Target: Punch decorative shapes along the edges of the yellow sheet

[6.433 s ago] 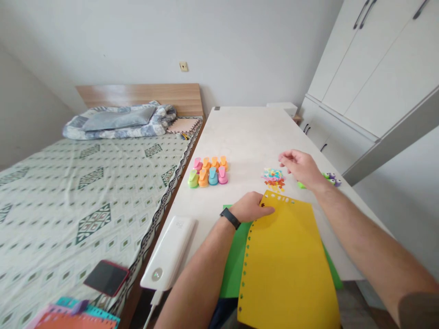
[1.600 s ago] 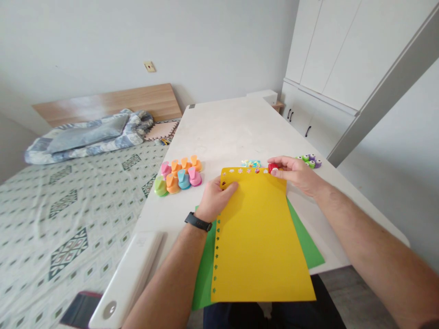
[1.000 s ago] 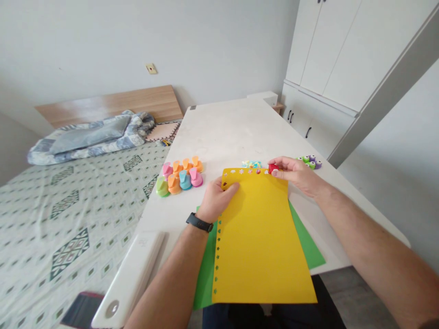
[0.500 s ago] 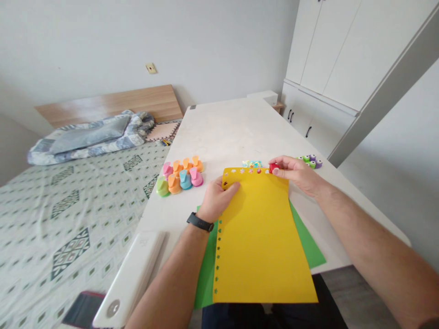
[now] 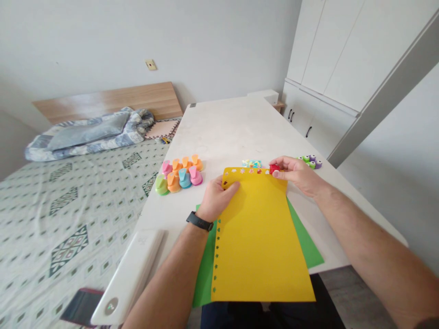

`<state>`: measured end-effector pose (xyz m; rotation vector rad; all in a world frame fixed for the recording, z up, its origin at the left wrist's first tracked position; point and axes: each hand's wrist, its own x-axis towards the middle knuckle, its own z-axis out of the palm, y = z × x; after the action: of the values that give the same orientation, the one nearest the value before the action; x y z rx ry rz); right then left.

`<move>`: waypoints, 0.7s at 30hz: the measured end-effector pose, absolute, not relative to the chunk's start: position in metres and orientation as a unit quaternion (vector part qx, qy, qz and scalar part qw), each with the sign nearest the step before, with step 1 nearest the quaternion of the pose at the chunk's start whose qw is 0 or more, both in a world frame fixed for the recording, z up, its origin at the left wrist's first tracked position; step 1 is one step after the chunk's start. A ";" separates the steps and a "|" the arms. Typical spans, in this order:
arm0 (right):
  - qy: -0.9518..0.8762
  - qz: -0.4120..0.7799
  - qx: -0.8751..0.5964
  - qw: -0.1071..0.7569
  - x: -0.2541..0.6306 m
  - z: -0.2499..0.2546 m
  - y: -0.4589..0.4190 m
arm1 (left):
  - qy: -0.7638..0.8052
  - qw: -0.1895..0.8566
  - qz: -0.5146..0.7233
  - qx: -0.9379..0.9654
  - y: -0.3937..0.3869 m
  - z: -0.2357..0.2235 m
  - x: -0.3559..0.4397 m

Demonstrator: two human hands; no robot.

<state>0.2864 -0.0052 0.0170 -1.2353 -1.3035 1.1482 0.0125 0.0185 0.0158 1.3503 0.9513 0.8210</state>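
A yellow sheet of paper (image 5: 260, 237) has small shaped holes along its left and top edges. My left hand (image 5: 217, 198) is closed on its upper left edge, thumb on top and fingers underneath. At the top edge, towards the right corner, my right hand (image 5: 295, 174) grips a small red craft punch (image 5: 274, 169), which sits over the paper's edge. A green sheet (image 5: 306, 246) lies beneath the yellow one. Just past the top edge is a little pile of cut-out paper shapes (image 5: 252, 163), partly hidden by the sheet.
Several colourful craft punches (image 5: 179, 175) stand in two rows at the left of the white table (image 5: 233, 128). Green and purple punches (image 5: 310, 161) are beyond my right hand. A white power bank (image 5: 128, 278) and a phone (image 5: 82, 306) lie at lower left, beside the bed (image 5: 99, 183).
Since the oldest frame, my right hand has come to the paper's top edge with the red punch, and another hole shows there. In the last second the hands have barely moved.
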 end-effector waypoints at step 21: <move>-0.542 0.416 -0.538 0.494 0.285 0.008 -0.001 | 0.351 0.036 0.384 0.854 0.012 0.011 0.011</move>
<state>0.2851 -0.0011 0.0081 -1.3047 -1.3130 1.0074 0.0112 0.0123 0.0106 2.6225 1.0776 1.1783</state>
